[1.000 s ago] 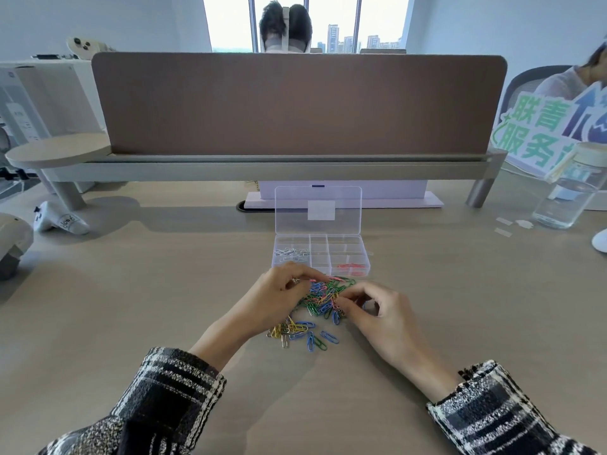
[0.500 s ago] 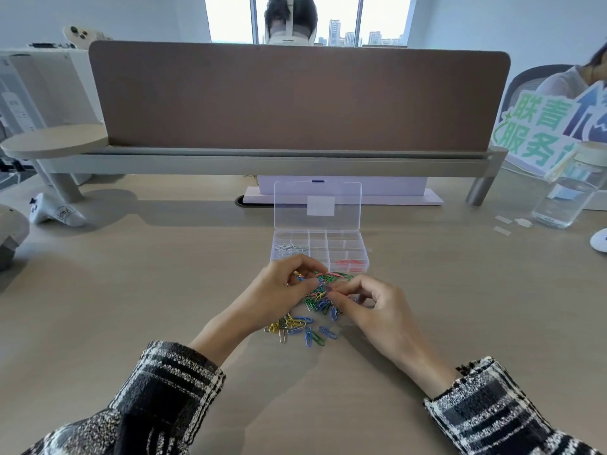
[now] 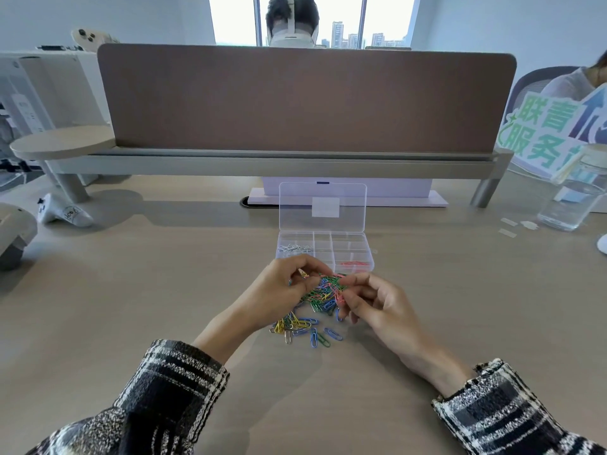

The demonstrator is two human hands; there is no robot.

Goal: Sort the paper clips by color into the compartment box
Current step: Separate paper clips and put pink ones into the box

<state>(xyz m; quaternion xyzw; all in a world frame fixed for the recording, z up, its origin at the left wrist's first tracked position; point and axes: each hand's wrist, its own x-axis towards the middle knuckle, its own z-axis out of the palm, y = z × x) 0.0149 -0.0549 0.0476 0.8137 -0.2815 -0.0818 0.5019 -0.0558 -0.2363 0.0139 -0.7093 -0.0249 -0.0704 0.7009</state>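
Paper clips (image 3: 315,300) lie heaped on the desk (image 3: 164,290) under and between my fingertips (image 3: 353,279). I record: left hand (image 3: 285,290) pinches clips from the heap; right hand (image 3: 381,307) pinches a pink clip (image 3: 340,292). Compartment box (image 3: 369,254) sits open just beyond both fingertips.

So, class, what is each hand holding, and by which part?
Left hand pinches the paper clip tangle at its left edge; right hand pinches pink clips at its right edge.
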